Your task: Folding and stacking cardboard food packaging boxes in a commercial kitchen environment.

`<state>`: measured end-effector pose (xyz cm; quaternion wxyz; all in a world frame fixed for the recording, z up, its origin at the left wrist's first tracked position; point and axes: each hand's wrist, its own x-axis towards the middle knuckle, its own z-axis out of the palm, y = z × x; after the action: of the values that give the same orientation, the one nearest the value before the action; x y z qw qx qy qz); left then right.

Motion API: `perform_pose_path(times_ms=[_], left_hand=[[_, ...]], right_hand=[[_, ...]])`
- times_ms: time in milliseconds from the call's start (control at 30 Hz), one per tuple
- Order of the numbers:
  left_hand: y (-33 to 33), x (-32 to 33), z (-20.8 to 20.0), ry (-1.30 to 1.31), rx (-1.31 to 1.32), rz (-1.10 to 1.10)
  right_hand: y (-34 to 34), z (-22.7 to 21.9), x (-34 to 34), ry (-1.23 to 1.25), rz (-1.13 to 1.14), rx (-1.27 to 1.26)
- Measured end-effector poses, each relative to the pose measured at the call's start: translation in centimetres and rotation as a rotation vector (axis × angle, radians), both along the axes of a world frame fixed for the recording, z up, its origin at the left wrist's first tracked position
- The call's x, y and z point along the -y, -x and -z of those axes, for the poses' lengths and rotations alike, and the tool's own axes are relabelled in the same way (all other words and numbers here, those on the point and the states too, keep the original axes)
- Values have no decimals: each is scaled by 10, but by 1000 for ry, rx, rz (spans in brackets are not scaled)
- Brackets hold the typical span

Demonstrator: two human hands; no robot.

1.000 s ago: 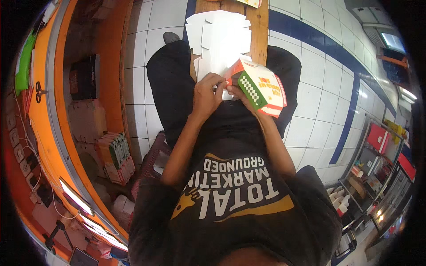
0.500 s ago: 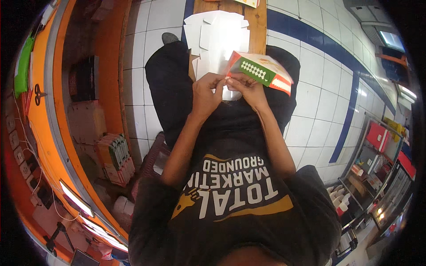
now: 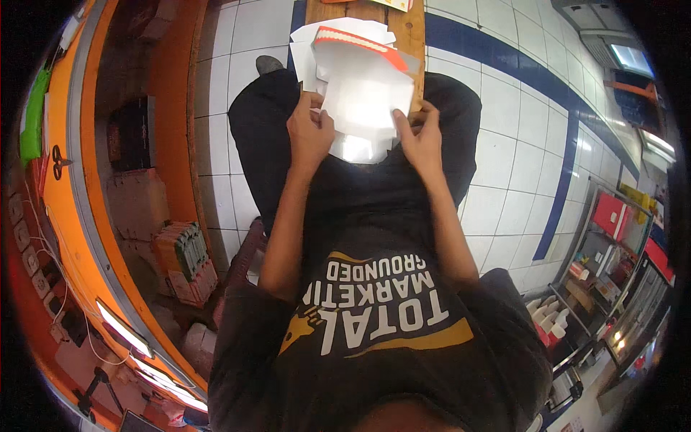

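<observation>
A partly folded cardboard food box lies over my lap, its white inside facing up and an orange-red patterned flap standing along its far edge. My left hand grips the near left side, fingers bent around the edge. Opposite it, my right hand pinches the right side, thumb on the white inner face and fingers behind. Beneath the box, flat white cardboard blanks stick out at the left and far side. They rest on a wooden bench between my knees.
At the far end of the bench lies another printed cardboard piece. Stacked folded boxes stand low on the left by an orange counter. Scissors hang there. A metal rack stands at the right.
The box has turned from its printed green and red side to its white inside and now lies over the blanks. My hands have moved apart, from together at one corner to opposite sides.
</observation>
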<state>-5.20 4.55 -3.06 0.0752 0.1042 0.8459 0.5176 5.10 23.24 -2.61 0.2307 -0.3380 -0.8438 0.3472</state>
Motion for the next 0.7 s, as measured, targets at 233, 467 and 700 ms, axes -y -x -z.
perform_pose_path(times_ms=[233, 467, 700], left_hand=[[-40, -8, -17, 22, -293, 198], [-48, -22, 13, 42, 144, -145], [-56, -28, 30, -592, 671, -196]], right_hand=[[0, 7, 10, 1033, -111, 19], [-12, 14, 22, 1337, -91, -38], [-23, 11, 14, 1019, -129, -86]])
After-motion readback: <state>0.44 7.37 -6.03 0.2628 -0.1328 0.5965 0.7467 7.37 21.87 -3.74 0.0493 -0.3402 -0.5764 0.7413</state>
